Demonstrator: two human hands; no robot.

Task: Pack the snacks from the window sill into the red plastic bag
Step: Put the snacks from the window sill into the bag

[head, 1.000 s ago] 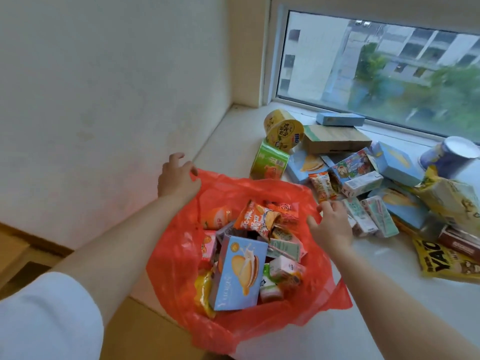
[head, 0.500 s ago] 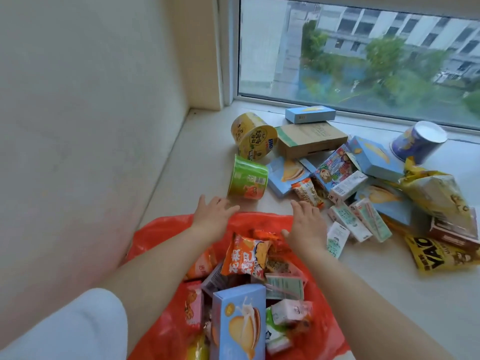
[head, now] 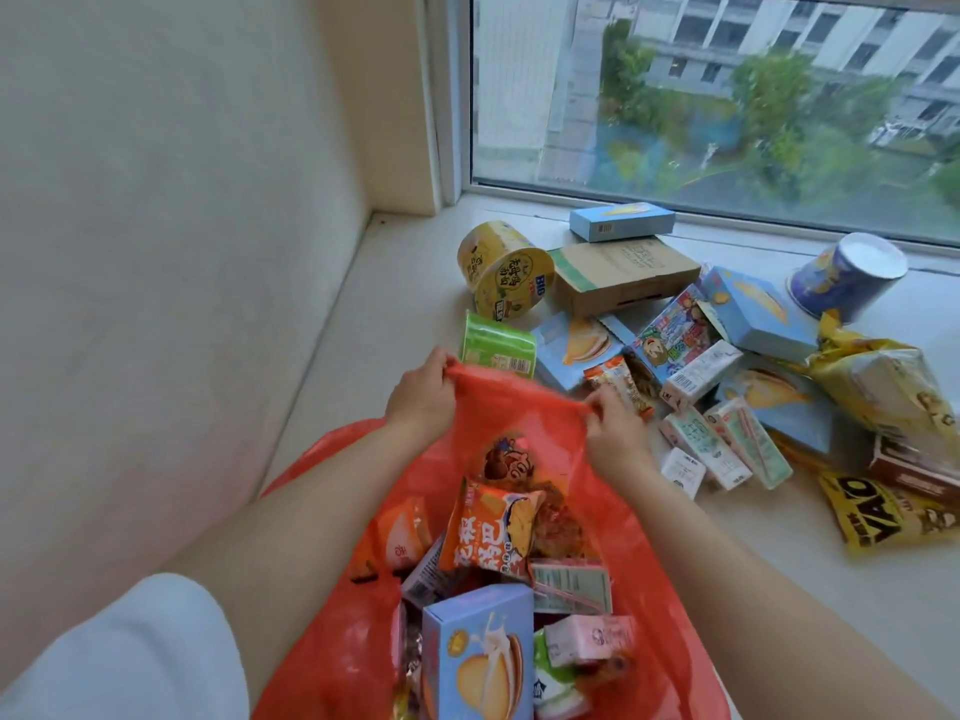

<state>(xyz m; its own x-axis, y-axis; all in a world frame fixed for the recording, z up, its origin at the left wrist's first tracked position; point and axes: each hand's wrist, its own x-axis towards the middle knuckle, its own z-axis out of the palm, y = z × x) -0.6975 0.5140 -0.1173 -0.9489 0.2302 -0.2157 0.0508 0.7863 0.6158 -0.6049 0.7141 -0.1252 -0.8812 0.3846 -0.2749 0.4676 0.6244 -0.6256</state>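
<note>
Window sill [head: 395,324] under window, pale wall at left. I see left hand [head: 421,394] and right hand [head: 615,433] each pinching far rim of red bag [head: 519,423], stretching it taut. Bag sits at near edge of sill (already part full: orange packet [head: 491,530], blue box [head: 478,654]). Snacks [head: 691,356] heaped just beyond bag, green cup [head: 498,345] nearest left hand.
</note>
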